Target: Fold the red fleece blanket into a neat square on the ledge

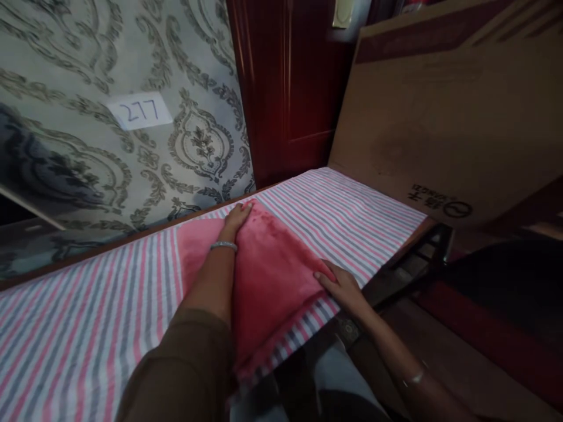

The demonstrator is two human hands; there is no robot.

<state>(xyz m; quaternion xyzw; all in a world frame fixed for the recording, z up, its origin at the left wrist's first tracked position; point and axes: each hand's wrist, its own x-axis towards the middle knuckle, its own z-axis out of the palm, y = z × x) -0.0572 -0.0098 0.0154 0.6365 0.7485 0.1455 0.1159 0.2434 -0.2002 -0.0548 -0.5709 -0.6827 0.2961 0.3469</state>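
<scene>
A folded red plush cloth (277, 275) lies on a striped sheet (352, 205) of pink, grey and white. My left hand (237, 217), with a bracelet at the wrist, has its fingers closed on the cloth's far edge. At the near right corner my right hand (341, 284) pinches the cloth, thumb on top and fingers partly hidden beneath. A lighter pink part of the cloth shows to the left of my left forearm, which covers some of it.
Patterned wallpaper (202, 140) with a paper label (141, 110) reading 277 rises behind the sheet. A dark red door (290, 88) adjoins it. A large cardboard box (440, 117) stands at the right, beside the sheet's far end.
</scene>
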